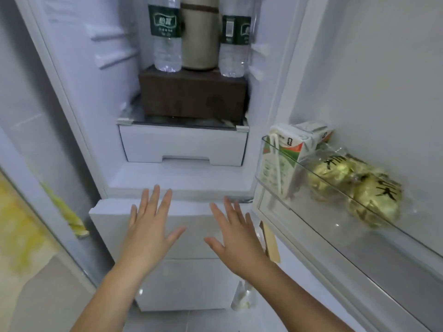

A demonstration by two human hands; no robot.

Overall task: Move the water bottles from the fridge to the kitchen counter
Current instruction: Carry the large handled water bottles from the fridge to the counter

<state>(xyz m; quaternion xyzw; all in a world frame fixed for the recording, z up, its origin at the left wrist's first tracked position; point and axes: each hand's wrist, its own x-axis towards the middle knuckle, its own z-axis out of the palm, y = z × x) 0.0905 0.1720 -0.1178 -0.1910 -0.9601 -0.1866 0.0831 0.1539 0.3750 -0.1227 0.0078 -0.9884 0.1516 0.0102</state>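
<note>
The water bottles (167,37) are standing above and ahead of my left hand (149,226) and right hand (236,233), both empty with fingers spread, so I am reaching up to grip each around its body.

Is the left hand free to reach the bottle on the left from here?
Probably yes. The left hand is open and empty, the fridge stands open, and the left water bottle stands at the front of the brown box with nothing before it.

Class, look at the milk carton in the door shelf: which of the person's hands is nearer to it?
Right. The right hand is just below-left of the carton; the left hand lies farther left, beyond the right.
</note>
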